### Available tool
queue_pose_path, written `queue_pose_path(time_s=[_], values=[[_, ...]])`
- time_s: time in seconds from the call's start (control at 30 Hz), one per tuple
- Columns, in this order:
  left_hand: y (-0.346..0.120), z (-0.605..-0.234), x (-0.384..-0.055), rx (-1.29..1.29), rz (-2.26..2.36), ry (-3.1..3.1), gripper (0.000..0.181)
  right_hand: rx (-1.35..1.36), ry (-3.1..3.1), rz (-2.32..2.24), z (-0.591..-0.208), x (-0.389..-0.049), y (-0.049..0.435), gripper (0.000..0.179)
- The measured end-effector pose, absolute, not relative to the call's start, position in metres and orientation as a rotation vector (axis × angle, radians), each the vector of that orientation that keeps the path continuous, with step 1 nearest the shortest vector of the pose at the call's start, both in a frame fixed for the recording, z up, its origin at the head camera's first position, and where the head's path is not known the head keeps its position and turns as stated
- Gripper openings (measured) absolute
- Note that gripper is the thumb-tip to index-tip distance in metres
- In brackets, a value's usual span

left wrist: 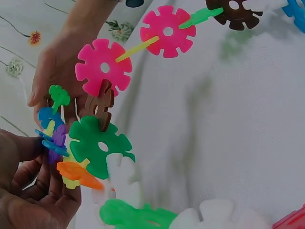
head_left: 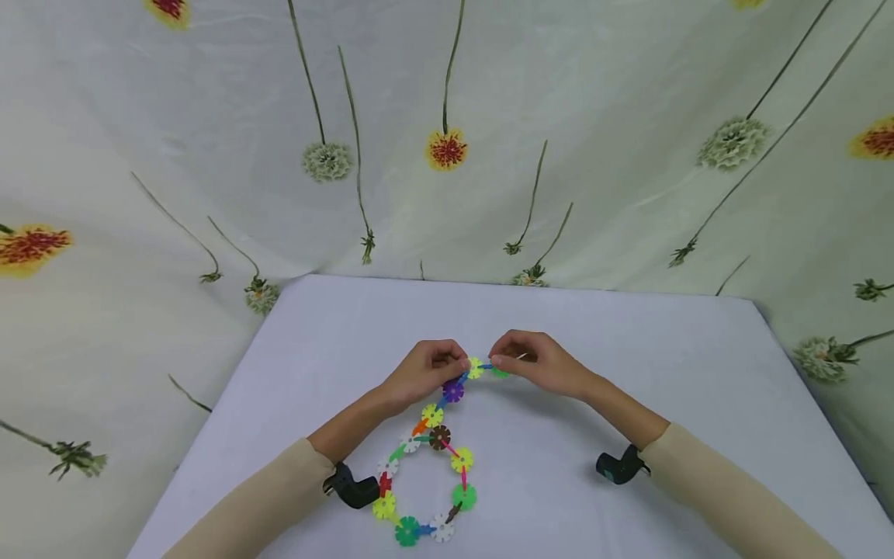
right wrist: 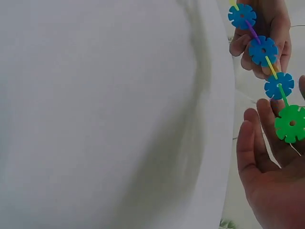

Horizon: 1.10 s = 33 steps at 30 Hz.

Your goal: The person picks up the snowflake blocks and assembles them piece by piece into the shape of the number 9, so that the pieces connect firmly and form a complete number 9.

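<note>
A chain of notched, flower-shaped interlocking plastic discs joins a ring of the same discs lower down. My left hand [head_left: 426,371] pinches the chain between thumb and fingers, just above a purple disc [head_left: 453,390]. My right hand [head_left: 538,362] holds the chain's far end at a green disc [right wrist: 291,124], thumb and index finger close together in the head view. Blue discs [right wrist: 263,50] run between the two hands in the right wrist view. Seen from the left wrist, an orange disc [left wrist: 78,175] and a dark green disc [left wrist: 102,147] hang beside the left fingers.
The disc ring, with a yellow disc [head_left: 462,460] and a white disc [head_left: 442,529], lies toward the front of the white table [head_left: 628,373]. A flower-print cloth [head_left: 391,202] hangs behind. Black wrist cameras [head_left: 620,466] are strapped at both sleeves.
</note>
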State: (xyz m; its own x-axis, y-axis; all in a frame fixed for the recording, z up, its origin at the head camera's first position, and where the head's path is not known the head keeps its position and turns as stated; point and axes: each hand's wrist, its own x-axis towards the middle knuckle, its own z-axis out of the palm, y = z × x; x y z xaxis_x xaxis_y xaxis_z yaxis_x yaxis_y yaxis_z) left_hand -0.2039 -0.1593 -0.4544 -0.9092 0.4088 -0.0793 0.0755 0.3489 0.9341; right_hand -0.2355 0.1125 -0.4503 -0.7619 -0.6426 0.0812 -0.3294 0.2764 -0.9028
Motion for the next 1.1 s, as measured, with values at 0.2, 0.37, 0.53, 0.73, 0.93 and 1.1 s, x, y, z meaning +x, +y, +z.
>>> queue_pose_path(time_s=[0.2,0.37,0.53,0.73,0.93,1.1], values=[[-0.160,-0.456,-0.200,0.361,1.618,2.267,0.019,-0.766,2.035,-1.418,-0.449,-0.243,0.102,0.024],[-0.178,-0.464,-0.189,0.315,1.631,2.169,0.026,-0.710,2.028,-1.469,-0.455,-0.239,0.105,0.025],[-0.209,-0.469,-0.174,0.352,1.535,2.139,0.026,-0.689,2.082,-1.487,-0.457,-0.234,0.115,0.024],[-0.228,-0.471,-0.165,0.427,1.404,2.129,0.020,-0.656,2.113,-1.498,-0.460,-0.234,0.130,0.023],[-0.222,-0.476,-0.161,0.489,1.338,2.141,0.012,-0.659,2.079,-1.517,-0.469,-0.235,0.136,0.027],[-0.219,-0.463,-0.162,0.557,1.340,2.176,0.012,-0.743,2.160,-1.377,-0.457,-0.236,0.138,0.025]])
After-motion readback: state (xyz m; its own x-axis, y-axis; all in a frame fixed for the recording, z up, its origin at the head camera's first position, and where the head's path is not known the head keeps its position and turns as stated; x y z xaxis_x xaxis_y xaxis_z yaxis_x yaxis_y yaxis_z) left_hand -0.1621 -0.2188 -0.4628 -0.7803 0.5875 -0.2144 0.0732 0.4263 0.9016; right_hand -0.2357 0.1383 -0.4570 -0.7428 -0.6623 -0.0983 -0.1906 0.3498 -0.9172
